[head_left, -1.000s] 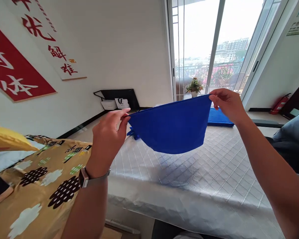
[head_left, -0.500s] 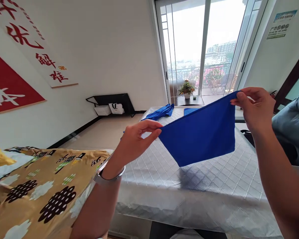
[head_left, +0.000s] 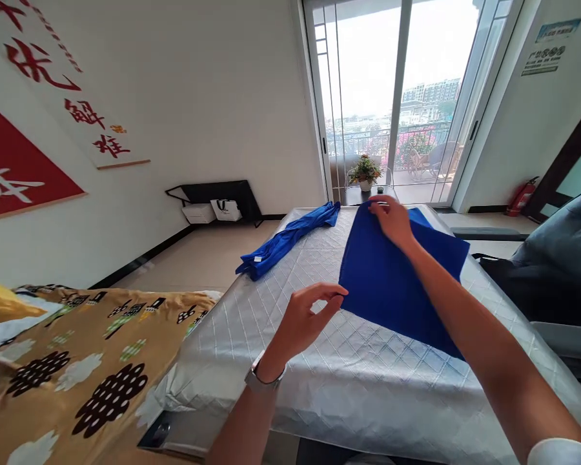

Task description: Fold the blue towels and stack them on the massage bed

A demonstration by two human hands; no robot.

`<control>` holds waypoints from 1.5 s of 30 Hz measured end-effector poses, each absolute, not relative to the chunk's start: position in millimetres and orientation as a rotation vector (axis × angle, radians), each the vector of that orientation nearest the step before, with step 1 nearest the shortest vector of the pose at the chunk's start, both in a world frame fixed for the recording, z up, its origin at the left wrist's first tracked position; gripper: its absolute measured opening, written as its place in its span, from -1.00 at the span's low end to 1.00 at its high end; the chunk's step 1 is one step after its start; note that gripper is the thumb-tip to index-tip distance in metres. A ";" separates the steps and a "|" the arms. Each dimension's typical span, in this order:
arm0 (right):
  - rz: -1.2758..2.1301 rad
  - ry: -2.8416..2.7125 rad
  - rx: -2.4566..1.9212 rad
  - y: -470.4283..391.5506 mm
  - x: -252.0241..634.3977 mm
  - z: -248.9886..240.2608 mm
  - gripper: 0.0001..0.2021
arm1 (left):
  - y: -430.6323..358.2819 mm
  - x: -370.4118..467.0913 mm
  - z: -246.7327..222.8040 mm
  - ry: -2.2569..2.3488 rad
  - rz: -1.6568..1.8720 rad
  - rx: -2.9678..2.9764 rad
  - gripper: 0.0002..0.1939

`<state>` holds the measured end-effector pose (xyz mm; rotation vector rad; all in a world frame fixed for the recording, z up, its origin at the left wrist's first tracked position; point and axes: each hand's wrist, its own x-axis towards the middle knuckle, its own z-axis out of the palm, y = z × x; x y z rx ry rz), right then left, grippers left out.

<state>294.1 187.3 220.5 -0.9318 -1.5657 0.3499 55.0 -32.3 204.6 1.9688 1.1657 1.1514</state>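
A flat blue cloth (head_left: 392, 284) hangs slanted over the silver quilted table cover (head_left: 314, 361), gripped at two corners. My left hand (head_left: 314, 316) pinches its near left corner between thumb and fingertips. At the far left corner, my right hand (head_left: 392, 219) is closed on the edge, and that forearm crosses over part of the cloth. Behind it, another flat blue cloth (head_left: 419, 217) shows only in part. To the left, a crumpled blue garment (head_left: 290, 239) with a small white tag lies lengthwise along the cover.
A patterned tan blanket (head_left: 140, 336) lies at the left, with a yellow cloth (head_left: 4, 303) beyond it. On the right are a grey padded seat (head_left: 561, 239) and a black bag (head_left: 537, 284). A potted plant (head_left: 365, 171) stands before the glass door. A fire extinguisher (head_left: 521, 197) is by the wall.
My right hand has swung left and away from me, turning the blue cloth so its held edge points toward the window. My left hand has moved right and slightly nearer.
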 end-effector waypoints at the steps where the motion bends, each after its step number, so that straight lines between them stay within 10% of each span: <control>1: 0.411 -1.659 -0.938 193.8 272.1 199.6 -0.72 | -27.2 44.0 183.6 1.245 1.120 1.910 -0.76; 8: 0.601 -2.277 -0.857 127.6 252.0 83.2 -0.79 | -10.0 -16.5 64.6 1.685 0.876 1.692 -0.70; 19: 0.363 -2.234 -1.303 -34.9 418.8 27.7 -0.73 | -26.0 -25.3 64.1 1.621 1.051 1.537 -0.59; 45: -0.169 -2.091 -1.099 -49.4 425.3 110.0 -0.67 | -20.8 -48.3 132.5 1.575 1.102 2.493 -0.67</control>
